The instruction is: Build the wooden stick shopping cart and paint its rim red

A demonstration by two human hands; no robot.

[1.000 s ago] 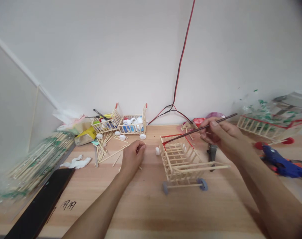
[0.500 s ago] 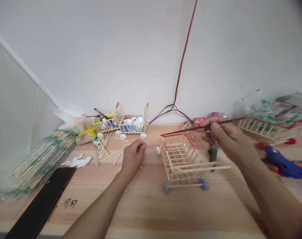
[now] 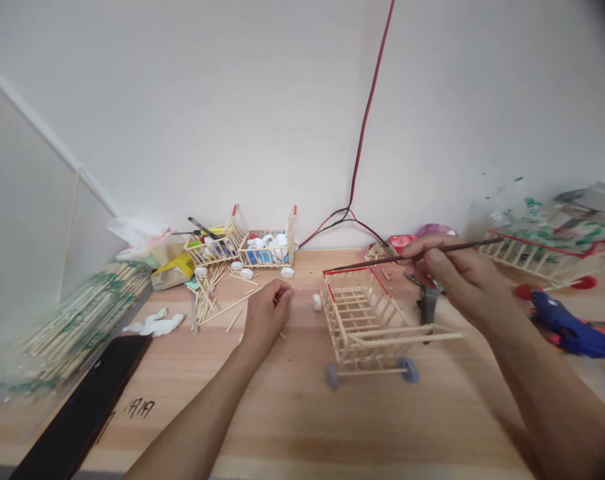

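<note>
A small shopping cart built of wooden sticks stands on the wooden table, with grey-blue wheels and a red-painted top rim. My right hand pinches a thin dark paintbrush whose tip rests at the far-left corner of the cart's rim. My left hand lies curled on the table to the left of the cart, with its fingers closed. What it holds, if anything, is hidden. A white cap lies between that hand and the cart.
Two stick carts with bottle caps and loose sticks sit at the back left. A blue glue gun and another red-rimmed cart are at the right. Bagged sticks, a black strip and red-black wires border the area.
The brush tip rose from inside the cart's left rim to its far corner and the brush flattened. My right hand shifted slightly right. My left hand stayed put.
</note>
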